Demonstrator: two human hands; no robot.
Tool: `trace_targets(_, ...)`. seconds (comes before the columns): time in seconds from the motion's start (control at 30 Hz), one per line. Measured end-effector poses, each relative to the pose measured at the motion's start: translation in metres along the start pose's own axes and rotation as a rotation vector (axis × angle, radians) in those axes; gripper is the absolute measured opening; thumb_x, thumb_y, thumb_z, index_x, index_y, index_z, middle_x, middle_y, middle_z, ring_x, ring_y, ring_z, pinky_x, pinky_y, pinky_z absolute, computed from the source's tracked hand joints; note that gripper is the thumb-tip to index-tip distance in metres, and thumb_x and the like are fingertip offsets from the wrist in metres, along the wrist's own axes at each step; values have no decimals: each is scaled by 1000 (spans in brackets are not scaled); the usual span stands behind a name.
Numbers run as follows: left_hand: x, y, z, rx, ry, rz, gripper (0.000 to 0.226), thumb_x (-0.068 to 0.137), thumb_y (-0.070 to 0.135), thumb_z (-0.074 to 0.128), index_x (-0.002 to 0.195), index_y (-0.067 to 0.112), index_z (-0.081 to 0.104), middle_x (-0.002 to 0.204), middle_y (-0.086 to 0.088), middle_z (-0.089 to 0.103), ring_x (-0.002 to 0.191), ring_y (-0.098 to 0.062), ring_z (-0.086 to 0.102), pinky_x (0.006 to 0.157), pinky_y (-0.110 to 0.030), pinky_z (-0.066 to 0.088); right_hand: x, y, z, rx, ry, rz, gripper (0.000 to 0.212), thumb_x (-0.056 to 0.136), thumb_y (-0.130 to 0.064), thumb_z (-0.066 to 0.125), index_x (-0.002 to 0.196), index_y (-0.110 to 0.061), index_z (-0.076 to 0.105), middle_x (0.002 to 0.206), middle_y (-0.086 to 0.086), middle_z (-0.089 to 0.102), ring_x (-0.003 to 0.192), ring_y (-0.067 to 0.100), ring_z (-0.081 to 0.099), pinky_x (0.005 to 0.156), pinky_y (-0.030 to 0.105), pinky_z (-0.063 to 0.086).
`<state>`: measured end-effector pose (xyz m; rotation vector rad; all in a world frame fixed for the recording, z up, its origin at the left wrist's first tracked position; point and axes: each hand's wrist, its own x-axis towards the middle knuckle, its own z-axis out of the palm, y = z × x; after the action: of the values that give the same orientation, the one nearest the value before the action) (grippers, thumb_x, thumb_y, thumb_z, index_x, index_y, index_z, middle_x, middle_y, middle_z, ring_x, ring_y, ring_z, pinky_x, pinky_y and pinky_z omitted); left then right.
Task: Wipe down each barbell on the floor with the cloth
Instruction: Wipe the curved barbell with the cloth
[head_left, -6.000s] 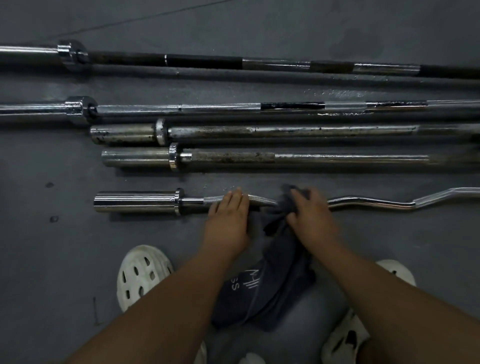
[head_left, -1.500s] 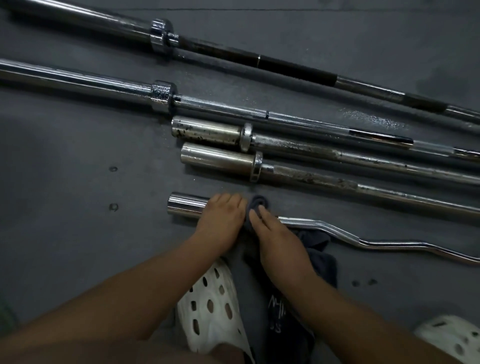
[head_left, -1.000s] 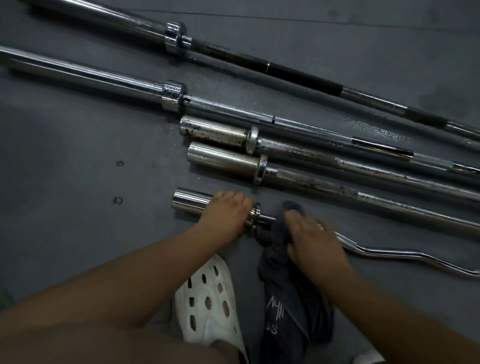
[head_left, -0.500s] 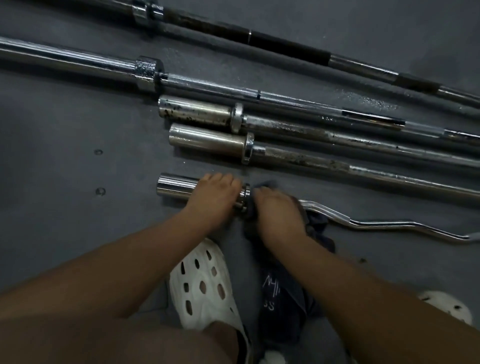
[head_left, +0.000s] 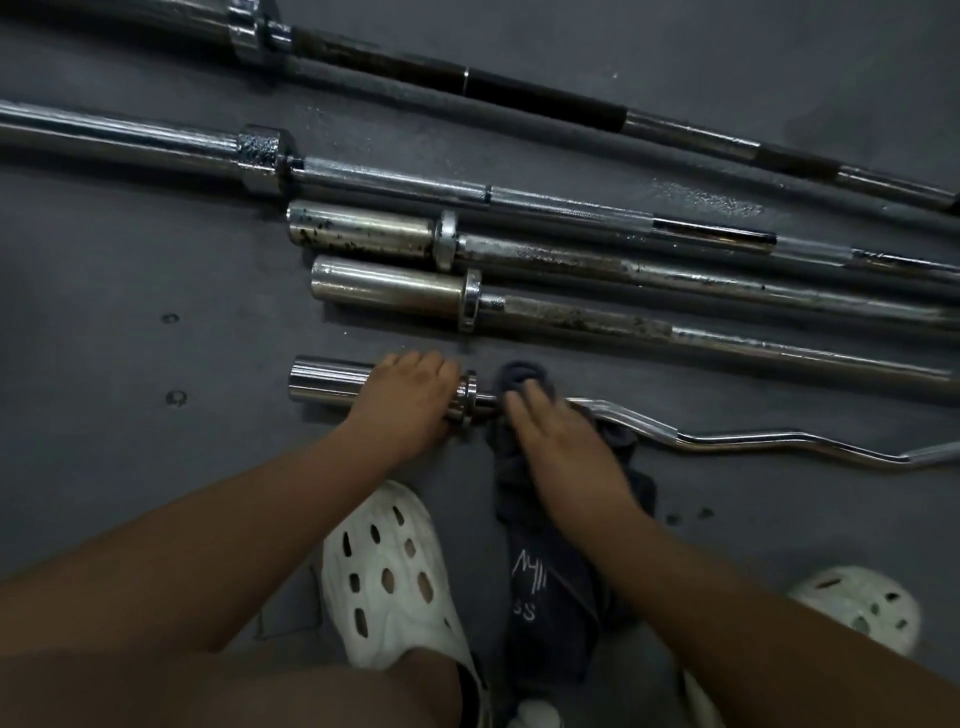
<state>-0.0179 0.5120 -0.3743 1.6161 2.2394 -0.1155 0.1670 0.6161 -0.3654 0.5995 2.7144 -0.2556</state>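
- On the dark grey rubber floor (head_left: 130, 260), nearest the person, lies the wavy chrome curl bar (head_left: 727, 441). It runs left to right, with its smooth sleeve (head_left: 327, 382) at the left end.
- The left hand (head_left: 410, 395) grasps that sleeve just beside the collar (head_left: 465, 397), fingers curled over the top to steady the bar.
- The right hand (head_left: 561, 441) holds the dark grey cloth (head_left: 524, 376) bunched on the thin shaft just right of the collar, fingers bent over the fabric. The rest of the cloth trails back between the feet.
- The round bar could roll or skid if the left hand's hold slackens while the other rubs.
- The trailing cloth lies close to a shoe. A foot shifting onto it would likely drag it off the shaft.
- The groove at the collar and the undersides of the bends look easy to miss.
- Just beyond lie two short steel bars with rust-spotted shafts (head_left: 571, 260) (head_left: 597, 325), close together. Past them are a long chrome barbell (head_left: 395, 184) and, furthest, a barbell with a black shaft (head_left: 519, 91).
- The nearer short bar lies close to the curl bar but apart from it, so the knuckles have little room.
- One white perforated clog (head_left: 389, 571) sits directly below the left hand, and another (head_left: 857, 613) sits at the lower right.
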Motion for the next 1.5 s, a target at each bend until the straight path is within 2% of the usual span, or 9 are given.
trace_targets(0.2,1,3,1,0,-6,-16,47,80,38,66,120,18,50,117,-5,58,108,-27,55,90,-37,38,-17,17,-11,96,-87,524,71,82,3,54,148,6,29,153,31,27,133,48,38,109,50,40)
trace_targets(0.27,3,3,-1,12,-22,-16,49,81,40,65,122,19,48,120,-4,56,111,-26,54,91,-37,38,2,-27,-15,54,-7,343,67,66,2,63,132,7,50,136,30,48,120,49,44,98,52,49)
trace_targets(0.37,3,3,-2,26,-35,-8,48,83,41,63,122,19,47,121,-4,56,111,-26,53,91,-37,38,7,-38,-8,124,-52,-15,71,86,-5,55,152,-5,28,161,18,20,145,43,20,117,46,29)
trace_targets(0.53,3,1,-2,20,-36,-9,51,79,41,66,121,18,48,120,-5,56,111,-27,53,92,-37,37,-7,1,0,128,-18,224,72,88,-6,53,154,-13,26,163,11,18,145,39,24,118,44,26)
trace_targets(0.73,7,2,-3,54,-55,-12,56,76,46,72,118,19,47,119,-4,58,112,-27,54,90,-36,38,-3,-23,-12,295,-40,-83,69,85,1,54,150,-17,38,164,2,18,148,32,21,118,38,29)
trace_targets(0.97,13,-2,-4,55,-61,-17,35,92,37,53,120,16,52,123,-6,59,116,-27,53,91,-36,37,43,-52,-33,742,236,250,54,70,11,51,117,-11,67,119,9,59,108,26,54,95,25,40)
trace_targets(1.13,16,-6,-3,42,-67,-6,44,85,41,62,120,18,50,121,-4,61,114,-27,55,90,-36,39,-2,-36,-7,465,-19,-103,46,81,-4,53,125,-19,60,121,5,54,106,31,53,91,43,47)
trace_targets(1.3,22,-9,-4,-6,-67,-24,41,85,42,62,118,20,53,119,-4,65,113,-27,58,91,-35,41,22,-32,-19,713,239,160,41,79,1,60,117,-12,64,122,9,58,113,25,53,102,37,42)
trace_targets(1.5,20,-8,0,-7,-30,1,36,88,43,55,113,17,53,115,-6,64,109,-30,59,88,-37,41,26,-39,-26,473,37,-35,39,85,-6,56,123,-15,63,135,6,45,110,32,55,94,40,49)
